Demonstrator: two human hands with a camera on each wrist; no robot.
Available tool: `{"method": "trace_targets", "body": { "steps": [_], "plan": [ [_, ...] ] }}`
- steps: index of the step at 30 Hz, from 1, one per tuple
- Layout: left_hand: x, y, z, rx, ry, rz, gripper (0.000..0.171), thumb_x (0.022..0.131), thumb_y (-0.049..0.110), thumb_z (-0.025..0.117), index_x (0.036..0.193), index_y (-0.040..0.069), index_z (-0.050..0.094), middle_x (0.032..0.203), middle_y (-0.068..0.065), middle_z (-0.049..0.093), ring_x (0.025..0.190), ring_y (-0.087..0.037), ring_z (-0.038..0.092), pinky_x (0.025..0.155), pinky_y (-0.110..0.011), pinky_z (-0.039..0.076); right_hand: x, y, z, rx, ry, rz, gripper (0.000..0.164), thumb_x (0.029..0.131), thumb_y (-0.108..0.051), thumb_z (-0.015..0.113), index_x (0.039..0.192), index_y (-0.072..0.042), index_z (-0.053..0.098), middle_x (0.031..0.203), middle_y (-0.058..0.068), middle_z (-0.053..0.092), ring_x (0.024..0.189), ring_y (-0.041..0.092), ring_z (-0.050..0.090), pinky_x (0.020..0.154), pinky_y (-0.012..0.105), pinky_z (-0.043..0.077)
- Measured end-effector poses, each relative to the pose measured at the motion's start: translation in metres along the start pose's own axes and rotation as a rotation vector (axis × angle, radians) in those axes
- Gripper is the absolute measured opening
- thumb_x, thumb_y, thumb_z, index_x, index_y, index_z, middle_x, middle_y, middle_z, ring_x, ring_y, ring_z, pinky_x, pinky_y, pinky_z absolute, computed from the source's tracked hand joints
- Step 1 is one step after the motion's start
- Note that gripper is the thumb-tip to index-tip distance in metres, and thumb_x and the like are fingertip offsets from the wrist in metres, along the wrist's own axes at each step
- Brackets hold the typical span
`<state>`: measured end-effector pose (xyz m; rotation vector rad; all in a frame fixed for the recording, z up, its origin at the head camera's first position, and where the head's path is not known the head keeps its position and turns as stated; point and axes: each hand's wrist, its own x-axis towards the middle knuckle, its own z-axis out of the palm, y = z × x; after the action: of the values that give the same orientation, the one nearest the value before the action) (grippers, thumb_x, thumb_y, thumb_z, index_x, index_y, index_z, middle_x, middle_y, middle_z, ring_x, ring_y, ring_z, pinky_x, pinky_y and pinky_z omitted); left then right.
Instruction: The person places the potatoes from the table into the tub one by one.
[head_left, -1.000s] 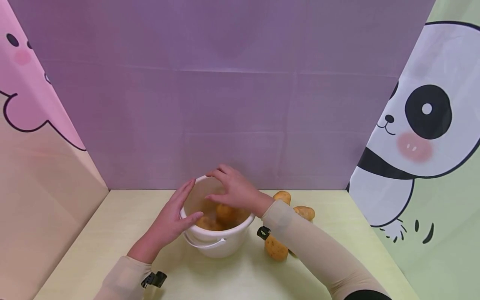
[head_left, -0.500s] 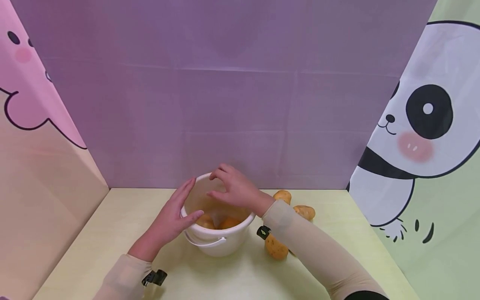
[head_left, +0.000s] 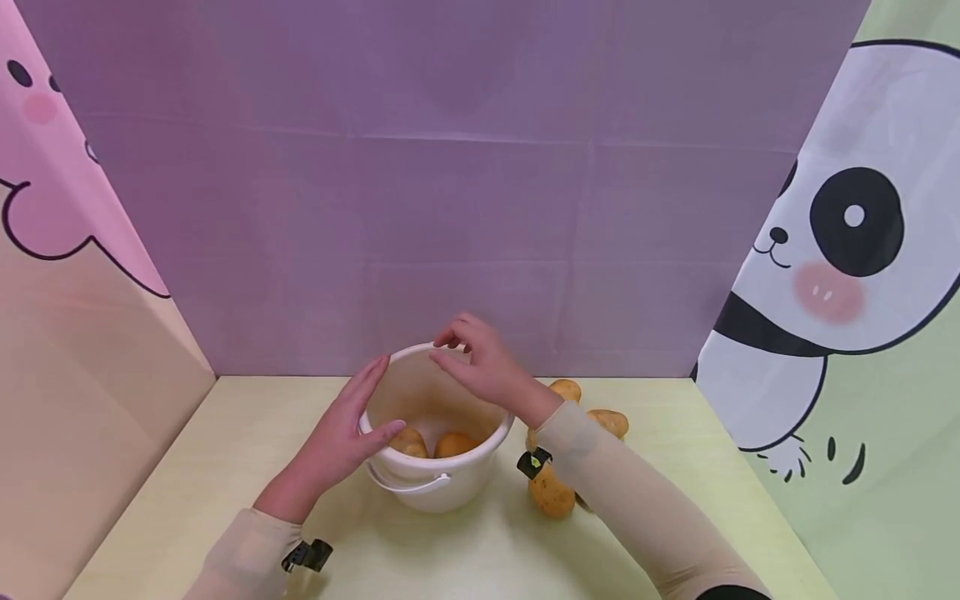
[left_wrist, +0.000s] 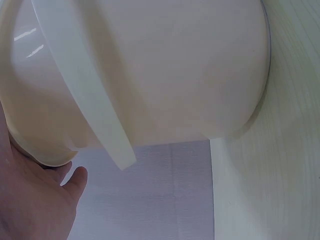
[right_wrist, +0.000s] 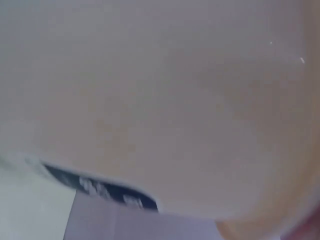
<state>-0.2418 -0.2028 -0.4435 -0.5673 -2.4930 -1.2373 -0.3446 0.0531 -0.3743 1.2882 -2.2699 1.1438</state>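
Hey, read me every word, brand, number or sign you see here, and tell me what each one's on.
No text can be read for certain.
Dark label on the white bucket, in the right wrist view: pale marks that look like lettering, too blurred to read.
Black device on the right wrist: a small greenish mark, too small to make out.
Panda picture and pink figure: drawings, no words visible.

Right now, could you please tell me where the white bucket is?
In the head view, the white bucket stands on the table, below the picture's centre, with the left hand at its left and loose potatoes to its right.
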Motion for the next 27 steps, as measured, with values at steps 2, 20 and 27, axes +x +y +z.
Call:
{"method": "trace_targets", "body": {
  "steps": [2,20,27],
  "plan": [
    [0.001,0.0,0.001,-0.001,0.0,0.004,0.095,0.099,0.034,0.081,0.175,0.007,0.031,0.18,-0.018,0.028,0.162,-0.051,0.029,0.121,-0.079,0.031,-0.004,-0.002,-0.008,-0.002,0.008,0.02,0.008,0.104,-0.014,0.077,0.107,-0.006,0.075,0.105,0.005,0.069,0.1,0.022,0.064,0.085,0.042,0.059],
    [0.0,0.001,0.001,0.009,0.003,0.007,0.096,0.097,0.033,0.082,0.174,0.006,0.032,0.18,-0.018,0.028,0.163,-0.052,0.027,0.123,-0.079,0.028,-0.089,0.017,-0.07,-0.147,-0.012,0.213,0.005,0.104,-0.02,0.079,0.105,-0.017,0.075,0.105,-0.005,0.066,0.103,0.019,0.064,0.084,0.042,0.06],
    [-0.001,-0.002,0.001,0.008,0.006,0.011,0.097,0.098,0.038,0.082,0.175,0.007,0.031,0.18,-0.018,0.028,0.163,-0.051,0.027,0.122,-0.079,0.029,-0.117,0.028,-0.082,-0.15,0.0,0.28,0.007,0.103,-0.018,0.08,0.109,-0.017,0.075,0.106,-0.006,0.066,0.104,0.025,0.064,0.083,0.048,0.06]
  ]
}}
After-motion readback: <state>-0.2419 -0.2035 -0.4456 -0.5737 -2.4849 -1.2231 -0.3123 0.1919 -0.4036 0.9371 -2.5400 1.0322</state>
